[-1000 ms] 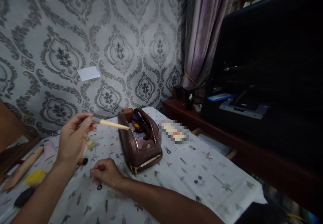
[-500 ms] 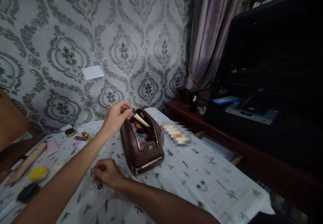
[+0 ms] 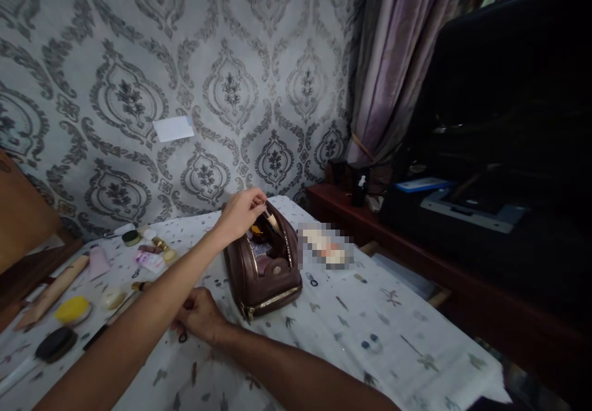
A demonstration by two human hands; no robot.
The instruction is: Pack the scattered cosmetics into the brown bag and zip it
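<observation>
My left hand [image 3: 243, 213] reaches over the open brown cosmetic bag [image 3: 272, 294]. Its thumb and fingers pinch the dark upper end of a slim beige stick [image 3: 274, 221], whose lower part is down inside the bag. Whether that is a brush handle or a tube I cannot tell. Inside the bag, an amber-coloured item [image 3: 257, 232] and a glittery one [image 3: 259, 249] show. My right hand [image 3: 201, 315] rests on the tablecloth left of the bag, fingers curled. My left forearm partly hides those fingers, so anything in them is out of sight.
On the left lie a yellow-lidded jar [image 3: 73, 310], a black round lid [image 3: 56, 344], a pink tube [image 3: 98, 263], a dark-handled brush [image 3: 111, 320] and a purple-white packet [image 3: 150, 260]. A blurred-out item [image 3: 326, 245] lies right of the bag. Beyond stands a dark red desk [image 3: 333, 204].
My left hand has shifted right and lowered the beige stick deeper into the bag. My right hand has barely moved. The view has turned slightly, and more items left of my forearm now show.
</observation>
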